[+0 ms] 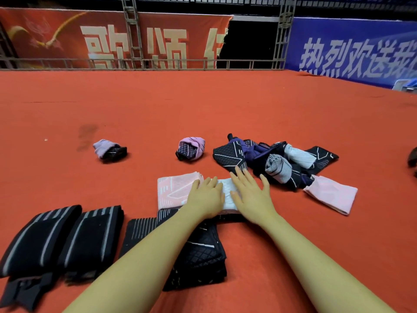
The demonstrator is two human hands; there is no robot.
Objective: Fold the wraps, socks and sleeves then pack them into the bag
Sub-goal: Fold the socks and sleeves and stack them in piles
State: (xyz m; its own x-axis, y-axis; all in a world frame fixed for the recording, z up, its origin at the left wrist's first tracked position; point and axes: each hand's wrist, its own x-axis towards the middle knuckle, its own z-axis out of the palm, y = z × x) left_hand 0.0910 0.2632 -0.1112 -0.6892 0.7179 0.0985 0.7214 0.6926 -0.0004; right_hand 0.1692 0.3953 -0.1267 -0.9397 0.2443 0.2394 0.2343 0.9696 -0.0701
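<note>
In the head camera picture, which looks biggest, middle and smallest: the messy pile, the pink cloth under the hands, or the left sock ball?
1. Messy pile
2. Pink cloth, partly hidden by the hands
3. Left sock ball, farther away, so possibly misleading

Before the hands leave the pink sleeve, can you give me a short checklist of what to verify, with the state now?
1. Both hands flat on the pink sleeve: ok; left hand and right hand press it with straight fingers.
2. Sleeve folded evenly: cannot tell; the hands cover its right part.
3. Folded black wraps set aside at the left: ok.
4. Folded black sleeves stacked near the body: ok.
5. Unfolded pile finished: not ok; several pieces lie tangled, and another pink sleeve beside them.
6. Bag ready: cannot tell; no bag is in view.
</note>
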